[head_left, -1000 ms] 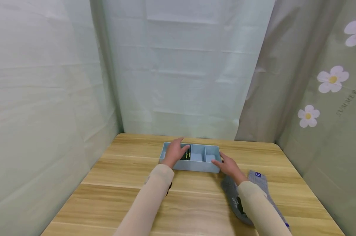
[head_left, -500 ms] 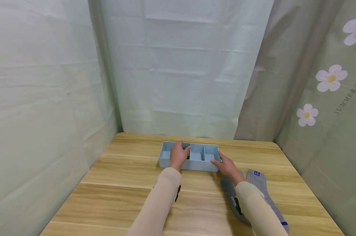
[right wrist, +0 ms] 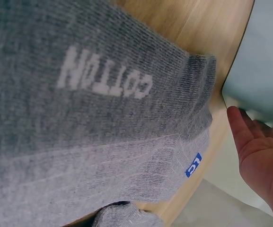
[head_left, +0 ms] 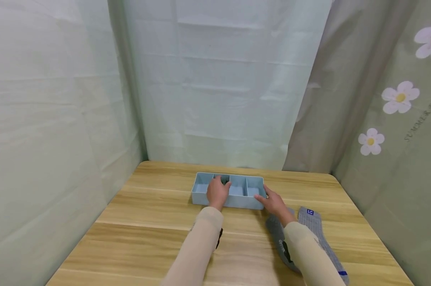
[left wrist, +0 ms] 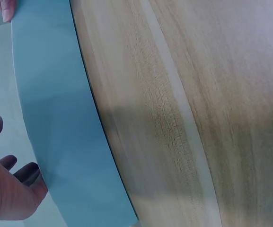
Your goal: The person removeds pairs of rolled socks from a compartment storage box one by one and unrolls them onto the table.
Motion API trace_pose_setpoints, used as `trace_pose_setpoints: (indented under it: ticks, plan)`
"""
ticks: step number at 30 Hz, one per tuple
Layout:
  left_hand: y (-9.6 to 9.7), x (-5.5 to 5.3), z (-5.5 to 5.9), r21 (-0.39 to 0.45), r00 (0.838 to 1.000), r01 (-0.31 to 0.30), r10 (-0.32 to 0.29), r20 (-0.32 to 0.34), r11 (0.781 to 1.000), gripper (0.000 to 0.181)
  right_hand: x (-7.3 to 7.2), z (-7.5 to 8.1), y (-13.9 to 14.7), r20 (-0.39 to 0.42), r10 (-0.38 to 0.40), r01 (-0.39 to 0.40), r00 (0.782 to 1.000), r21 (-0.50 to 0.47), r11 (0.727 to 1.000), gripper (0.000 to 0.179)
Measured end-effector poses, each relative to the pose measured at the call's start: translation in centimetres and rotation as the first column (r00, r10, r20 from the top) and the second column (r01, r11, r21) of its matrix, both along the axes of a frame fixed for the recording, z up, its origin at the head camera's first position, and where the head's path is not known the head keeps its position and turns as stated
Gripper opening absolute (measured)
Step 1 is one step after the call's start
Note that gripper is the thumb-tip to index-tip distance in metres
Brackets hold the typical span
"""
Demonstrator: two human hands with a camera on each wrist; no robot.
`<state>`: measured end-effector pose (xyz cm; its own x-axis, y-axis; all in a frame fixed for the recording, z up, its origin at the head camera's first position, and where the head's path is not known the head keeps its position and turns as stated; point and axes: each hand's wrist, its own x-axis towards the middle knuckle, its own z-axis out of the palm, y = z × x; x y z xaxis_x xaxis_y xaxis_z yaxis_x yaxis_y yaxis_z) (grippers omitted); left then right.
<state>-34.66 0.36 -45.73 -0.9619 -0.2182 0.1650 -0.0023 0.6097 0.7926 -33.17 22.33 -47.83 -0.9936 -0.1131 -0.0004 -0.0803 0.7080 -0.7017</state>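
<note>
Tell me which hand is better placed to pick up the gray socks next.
Likely the right hand: it touches the end of the blue box closest to the gray socks. The left hand is farther off, partly inside the box.

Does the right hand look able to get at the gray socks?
Likely yes: the right hand would need to leave the blue box, but the gray socks lie close by with no object seen between.

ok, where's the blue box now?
In the head view, the blue box sits near the far edge of the table, slightly right of image centre, left hand at its second compartment from left, right hand at its right end.
</note>
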Motion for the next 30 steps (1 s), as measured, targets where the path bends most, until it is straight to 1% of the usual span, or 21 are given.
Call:
trace_pose_setpoints:
  ticks: [3,6,15,22,26,30]
  plan:
    - [0.1,-0.2,-0.1,-0.024,0.999,-0.035,0.035,0.014,0.999,0.046,0.0,0.0,-0.1,0.014,-0.004,0.004,1.0,0.001,1.0,0.075]
    - [0.2,-0.4,-0.1,-0.035,0.998,-0.053,0.053,0.016,0.998,0.045,0.1,0.0,-0.1,0.019,-0.009,0.009,1.0,0.007,1.0,0.076]
    - [0.8,-0.6,-0.4,-0.044,0.997,-0.08,0.08,-0.003,0.996,0.041,0.1,-0.1,-0.1,-0.003,-0.014,0.014,1.0,0.004,1.0,0.075]
    - [1.1,-1.2,-0.9,-0.098,0.995,-0.105,0.104,-0.009,0.99,0.034,0.1,-0.3,0.0,0.008,-0.021,0.021,1.0,-0.009,1.0,0.075]
    - [1.1,-1.6,-1.3,-0.132,0.995,-0.103,0.103,-0.005,0.986,0.031,0.0,-0.3,0.0,0.018,-0.021,0.021,1.0,-0.007,1.0,0.076]
    - [1.0,-1.8,-1.4,-0.147,0.995,-0.101,0.1,-0.015,0.984,0.02,0.0,-0.3,0.0,0.015,-0.023,0.023,1.0,-0.012,1.0,0.076]
